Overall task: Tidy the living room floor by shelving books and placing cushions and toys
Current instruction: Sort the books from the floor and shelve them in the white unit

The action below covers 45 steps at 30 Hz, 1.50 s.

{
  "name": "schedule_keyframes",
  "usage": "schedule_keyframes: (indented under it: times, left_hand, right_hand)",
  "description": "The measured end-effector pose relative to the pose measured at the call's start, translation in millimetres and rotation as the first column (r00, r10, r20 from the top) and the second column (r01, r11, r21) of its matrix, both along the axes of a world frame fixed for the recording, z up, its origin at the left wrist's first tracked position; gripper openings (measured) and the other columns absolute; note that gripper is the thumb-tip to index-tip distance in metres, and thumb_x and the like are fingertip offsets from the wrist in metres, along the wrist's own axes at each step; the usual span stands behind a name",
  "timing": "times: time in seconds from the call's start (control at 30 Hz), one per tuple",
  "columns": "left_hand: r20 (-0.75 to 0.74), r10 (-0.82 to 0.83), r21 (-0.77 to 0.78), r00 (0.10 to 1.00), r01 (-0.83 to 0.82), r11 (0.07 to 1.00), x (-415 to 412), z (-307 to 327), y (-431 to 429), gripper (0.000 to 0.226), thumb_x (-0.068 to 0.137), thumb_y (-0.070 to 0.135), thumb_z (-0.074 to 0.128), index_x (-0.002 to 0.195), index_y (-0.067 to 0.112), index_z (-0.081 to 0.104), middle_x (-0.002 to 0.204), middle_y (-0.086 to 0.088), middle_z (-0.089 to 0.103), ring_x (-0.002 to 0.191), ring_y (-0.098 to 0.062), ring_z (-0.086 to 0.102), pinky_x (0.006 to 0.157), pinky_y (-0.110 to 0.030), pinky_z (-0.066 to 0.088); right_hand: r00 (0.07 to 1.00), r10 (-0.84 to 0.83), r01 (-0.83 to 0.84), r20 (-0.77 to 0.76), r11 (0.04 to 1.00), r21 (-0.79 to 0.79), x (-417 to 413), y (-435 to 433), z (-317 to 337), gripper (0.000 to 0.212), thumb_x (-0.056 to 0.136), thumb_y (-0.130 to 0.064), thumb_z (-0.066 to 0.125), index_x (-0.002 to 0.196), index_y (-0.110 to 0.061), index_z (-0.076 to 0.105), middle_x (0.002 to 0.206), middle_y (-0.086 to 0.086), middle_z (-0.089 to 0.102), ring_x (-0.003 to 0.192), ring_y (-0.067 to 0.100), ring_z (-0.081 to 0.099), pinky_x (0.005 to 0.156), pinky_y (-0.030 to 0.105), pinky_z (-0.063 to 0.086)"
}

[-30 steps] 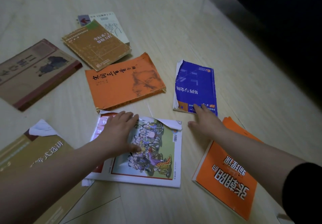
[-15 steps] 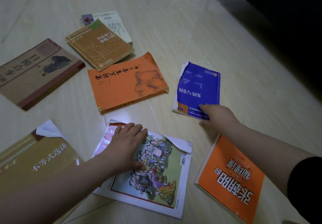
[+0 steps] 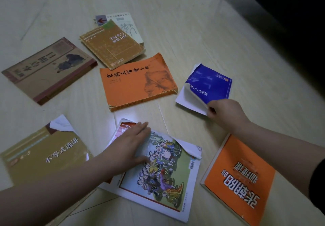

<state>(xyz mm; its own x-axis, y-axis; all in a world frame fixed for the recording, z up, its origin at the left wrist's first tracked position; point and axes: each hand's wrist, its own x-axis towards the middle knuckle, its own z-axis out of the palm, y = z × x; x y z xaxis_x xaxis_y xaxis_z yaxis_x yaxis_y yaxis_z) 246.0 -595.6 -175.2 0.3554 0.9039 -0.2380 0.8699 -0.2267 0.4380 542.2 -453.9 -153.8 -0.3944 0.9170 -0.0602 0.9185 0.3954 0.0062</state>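
Dim light; dark top-right corner; edges warped

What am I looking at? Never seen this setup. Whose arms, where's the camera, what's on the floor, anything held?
No robot here: these are a person's two bare arms, filmed by one wide-angle camera worn on the head and looking down. That is the only view.

Eight books lie scattered on the pale floor: a brown book, a mustard book overlapping a white book, an orange book, a blue book, an olive book, a cartoon-cover book and a second orange book.

The left hand rests flat on the cartoon-cover book, holding nothing. The right hand pinches the blue book's near cover corner, which curls up white.
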Motion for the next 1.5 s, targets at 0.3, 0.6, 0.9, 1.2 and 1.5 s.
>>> schedule_keyframes:
  times: [0.3,0.6,0.9,1.2,1.5]
  left_hand:
    - [0.038,0.314,0.102,0.949,-0.316,0.943,-51.4,24.0,-45.6,0.064,0.081,0.040,0.070,0.136,0.015,0.048,0.140,0.001,0.045,0.124,-0.019,0.046,0.100,-0.032,0.039]
    - [-0.060,0.439,-0.103,0.897,-0.443,0.891,-93.1,20.3,-107.2,0.104,0.062,0.076,0.059,0.143,0.015,0.035,0.152,-0.001,0.027,0.135,-0.018,0.029,0.109,-0.031,0.028]
    - [-0.175,0.311,-0.106,0.934,-0.332,0.937,-100.7,8.5,-117.9,0.124,0.049,0.068,0.066,0.148,0.007,0.023,0.154,-0.012,0.020,0.138,-0.027,0.026,0.112,-0.032,0.026]
    - [-0.247,0.271,-0.164,0.930,-0.316,0.935,-92.2,7.4,-111.9,0.114,0.069,0.057,0.067,0.150,0.003,0.006,0.159,-0.016,0.000,0.147,-0.030,0.002,0.117,-0.029,0.002]
    - [-0.365,0.205,-0.166,0.908,-0.280,0.945,-95.2,-1.8,-112.0,0.116,0.071,0.060,0.058,0.149,-0.002,-0.001,0.158,-0.022,-0.005,0.146,-0.036,-0.003,0.121,-0.039,0.007]
  right_hand:
    - [0.987,0.025,-0.030,-0.159,0.999,-0.031,-58.0,-38.1,72.8,0.016,0.072,-0.014,0.062,0.058,-0.009,0.057,0.052,0.004,0.053,0.052,0.021,0.047,0.051,0.032,0.036]
    - [0.964,-0.059,-0.023,-0.260,0.953,-0.302,-111.4,-96.0,114.2,0.017,0.071,-0.020,0.069,0.062,-0.007,0.065,0.057,0.005,0.064,0.057,0.017,0.062,0.059,0.039,0.053]
    - [0.977,0.179,-0.101,0.115,0.865,-0.491,-102.9,-69.9,36.4,0.089,0.080,-0.040,0.073,0.151,-0.024,0.021,0.155,0.004,0.027,0.139,0.022,0.032,0.106,0.033,0.037]
    - [0.867,0.400,-0.210,0.298,0.834,-0.510,-124.5,-32.0,9.6,0.136,0.060,-0.058,0.081,0.152,-0.024,-0.013,0.162,0.001,-0.004,0.148,0.021,-0.009,0.120,0.049,0.005]
    - [0.937,0.229,-0.138,0.265,0.937,-0.322,-126.0,-32.3,4.5,0.085,0.062,-0.070,0.071,0.123,-0.018,0.046,0.117,0.007,0.050,0.105,0.024,0.052,0.091,0.038,0.045]
